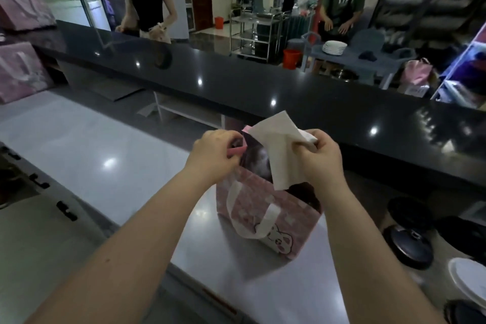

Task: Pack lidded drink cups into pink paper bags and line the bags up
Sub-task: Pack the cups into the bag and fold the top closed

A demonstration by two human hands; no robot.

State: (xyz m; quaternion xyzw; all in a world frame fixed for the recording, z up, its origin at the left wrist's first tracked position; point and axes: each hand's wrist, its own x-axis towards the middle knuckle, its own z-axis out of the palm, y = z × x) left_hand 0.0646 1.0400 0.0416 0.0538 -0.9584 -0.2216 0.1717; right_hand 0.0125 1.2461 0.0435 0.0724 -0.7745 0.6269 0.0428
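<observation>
Looking through the head view, I see the pink paper bag (pixel 265 216) standing upright on the grey worktop (pixel 118 155), its mouth open. The left hand (pixel 213 151) pinches the bag's left rim. The right hand (pixel 319 158) is clamped on a white paper sheet (pixel 278 150) over the opening. More pink bags (pixel 18 71) stand at the far left.

A pink paper bag (pixel 265 216) with white handles and a rabbit print stands upright on the grey desk (pixel 105 155). The left grip (pixel 217 152) pinches the left rim of the bag's open mouth. The right grip (pixel 319 159) pinches a white paper sheet (pixel 278 150) that hangs over the mouth. The bag's inside is too dark to read. Black round things (pixel 410 247) lie to the right, and more pink bags (pixel 18 71) stand far left.
</observation>
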